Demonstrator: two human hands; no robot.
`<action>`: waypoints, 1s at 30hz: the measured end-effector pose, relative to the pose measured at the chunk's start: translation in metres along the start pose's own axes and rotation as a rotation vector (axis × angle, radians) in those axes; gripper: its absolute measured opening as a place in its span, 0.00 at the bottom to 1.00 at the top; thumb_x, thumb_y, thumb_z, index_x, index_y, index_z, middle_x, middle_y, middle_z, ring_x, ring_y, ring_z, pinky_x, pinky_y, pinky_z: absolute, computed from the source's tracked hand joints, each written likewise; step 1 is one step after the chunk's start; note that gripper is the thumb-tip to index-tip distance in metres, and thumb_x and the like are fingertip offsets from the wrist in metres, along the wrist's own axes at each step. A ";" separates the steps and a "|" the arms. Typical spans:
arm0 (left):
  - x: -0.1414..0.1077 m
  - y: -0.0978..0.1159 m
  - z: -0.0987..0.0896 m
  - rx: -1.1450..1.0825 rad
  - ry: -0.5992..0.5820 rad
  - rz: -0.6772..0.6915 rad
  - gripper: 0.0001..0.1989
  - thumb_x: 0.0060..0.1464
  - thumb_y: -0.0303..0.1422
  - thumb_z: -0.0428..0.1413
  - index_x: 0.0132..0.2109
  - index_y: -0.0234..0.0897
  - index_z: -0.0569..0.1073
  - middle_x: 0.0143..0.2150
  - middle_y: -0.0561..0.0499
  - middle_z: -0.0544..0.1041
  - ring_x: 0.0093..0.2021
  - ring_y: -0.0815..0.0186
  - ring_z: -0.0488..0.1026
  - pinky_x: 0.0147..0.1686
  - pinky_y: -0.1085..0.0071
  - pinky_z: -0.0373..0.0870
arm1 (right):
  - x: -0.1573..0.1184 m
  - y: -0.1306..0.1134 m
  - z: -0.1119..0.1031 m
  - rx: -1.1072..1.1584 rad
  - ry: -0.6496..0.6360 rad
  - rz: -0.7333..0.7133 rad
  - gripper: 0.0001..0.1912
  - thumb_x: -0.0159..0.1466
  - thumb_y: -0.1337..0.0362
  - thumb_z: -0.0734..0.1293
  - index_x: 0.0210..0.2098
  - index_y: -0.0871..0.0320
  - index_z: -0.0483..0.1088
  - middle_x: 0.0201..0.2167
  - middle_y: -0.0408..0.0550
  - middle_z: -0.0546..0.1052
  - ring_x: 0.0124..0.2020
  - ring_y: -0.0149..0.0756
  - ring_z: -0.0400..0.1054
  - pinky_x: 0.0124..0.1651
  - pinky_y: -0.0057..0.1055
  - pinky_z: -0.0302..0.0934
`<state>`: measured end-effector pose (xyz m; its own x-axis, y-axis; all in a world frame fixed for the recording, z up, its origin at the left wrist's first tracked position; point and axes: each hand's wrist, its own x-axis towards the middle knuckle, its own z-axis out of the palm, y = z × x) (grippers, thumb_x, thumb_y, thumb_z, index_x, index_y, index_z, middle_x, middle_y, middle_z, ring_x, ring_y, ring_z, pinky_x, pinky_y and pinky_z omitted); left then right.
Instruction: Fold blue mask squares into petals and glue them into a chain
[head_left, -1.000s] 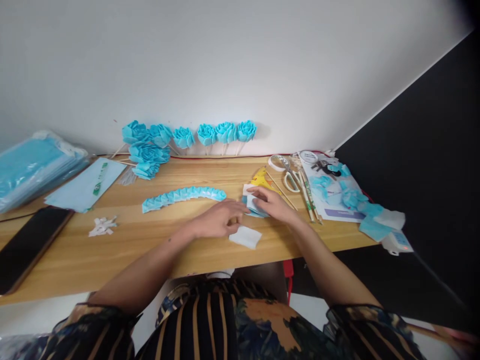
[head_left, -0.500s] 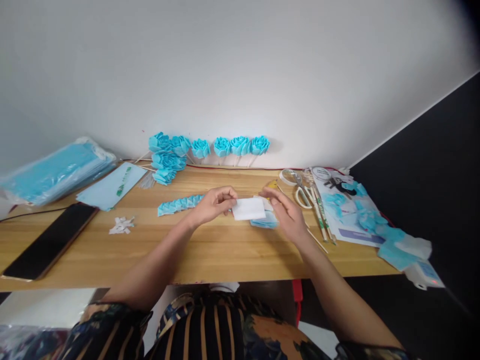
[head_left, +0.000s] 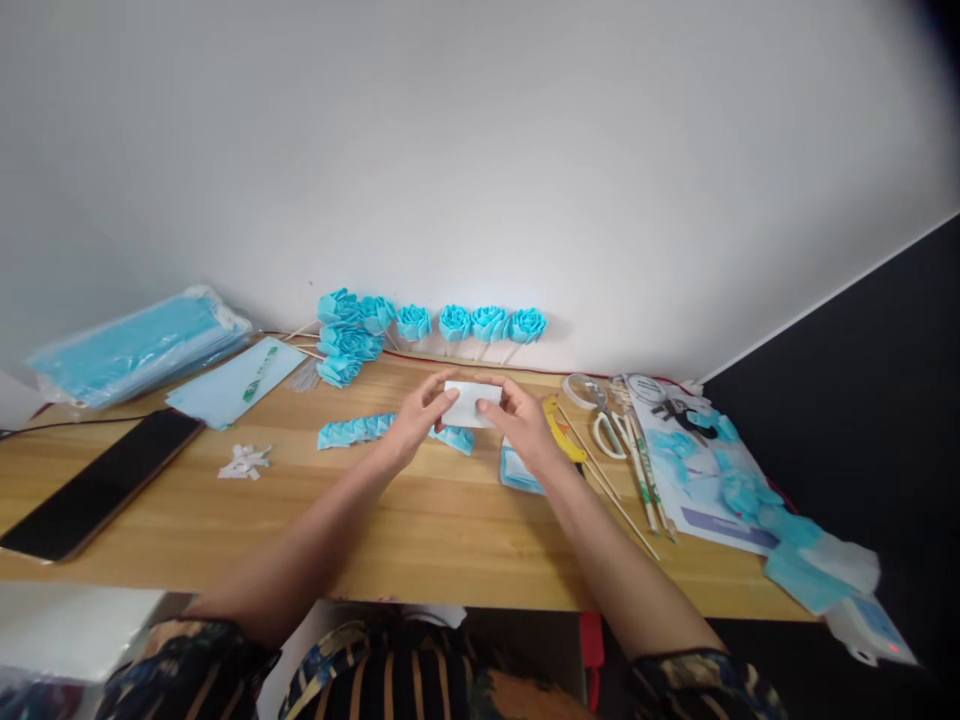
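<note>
A small white rectangular piece (head_left: 466,404) is held up between both hands over the table. My left hand (head_left: 421,414) pinches its left side, thumb in front. On its right side my right hand (head_left: 519,410) grips it, the thumb pressed on its face and the fingers behind. Beneath and behind the hands runs a row of folded light-blue pieces (head_left: 356,430), partly hidden by my left hand. A small stack of blue and white pieces (head_left: 517,470) lies below my right wrist, which covers part of it.
Blue flowers on sticks (head_left: 455,323) lean on the wall. Left are a phone (head_left: 101,485), white scraps (head_left: 244,461), blue sheets (head_left: 236,385) and a bagged blue stack (head_left: 142,340). Right are a yellow tool (head_left: 564,435), scissors (head_left: 609,436), sticks (head_left: 619,508) and a printed sheet (head_left: 724,525).
My right hand has moved left and now grips the white piece, which my left hand alone held before. The view has shifted slightly, and the small stack is more exposed.
</note>
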<state>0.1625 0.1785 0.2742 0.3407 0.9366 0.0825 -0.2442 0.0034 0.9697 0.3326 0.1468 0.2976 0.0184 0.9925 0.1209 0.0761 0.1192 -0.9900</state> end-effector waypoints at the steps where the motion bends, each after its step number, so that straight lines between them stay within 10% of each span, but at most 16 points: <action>1: 0.000 -0.001 0.001 -0.001 0.007 -0.016 0.30 0.48 0.49 0.63 0.52 0.33 0.74 0.29 0.53 0.73 0.24 0.72 0.65 0.23 0.76 0.59 | 0.001 0.000 0.001 -0.007 -0.006 -0.006 0.21 0.55 0.60 0.71 0.49 0.55 0.73 0.36 0.44 0.78 0.34 0.34 0.71 0.38 0.30 0.66; 13: 0.002 -0.005 0.003 -0.224 0.080 -0.086 0.18 0.44 0.43 0.66 0.32 0.31 0.75 0.25 0.52 0.70 0.23 0.73 0.62 0.22 0.76 0.57 | -0.001 0.030 -0.018 -0.068 0.123 -0.174 0.18 0.65 0.54 0.64 0.51 0.55 0.70 0.38 0.49 0.78 0.37 0.39 0.72 0.41 0.37 0.69; 23: 0.001 -0.004 0.006 -0.230 0.031 -0.069 0.19 0.45 0.44 0.66 0.33 0.30 0.75 0.25 0.51 0.73 0.23 0.72 0.67 0.22 0.76 0.61 | -0.008 0.020 -0.018 -0.668 0.101 -0.803 0.17 0.62 0.73 0.64 0.47 0.49 0.68 0.52 0.50 0.73 0.56 0.45 0.66 0.58 0.49 0.60; 30: 0.002 -0.012 0.003 -0.121 -0.013 -0.024 0.18 0.52 0.45 0.62 0.38 0.31 0.75 0.27 0.50 0.75 0.25 0.72 0.68 0.25 0.75 0.63 | -0.007 0.021 -0.020 -0.707 0.078 -0.735 0.05 0.64 0.67 0.66 0.37 0.50 0.72 0.50 0.49 0.73 0.54 0.46 0.66 0.56 0.49 0.60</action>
<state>0.1685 0.1792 0.2630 0.3588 0.9312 0.0636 -0.3436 0.0684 0.9366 0.3542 0.1420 0.2774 -0.2066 0.6731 0.7101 0.6649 0.6290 -0.4027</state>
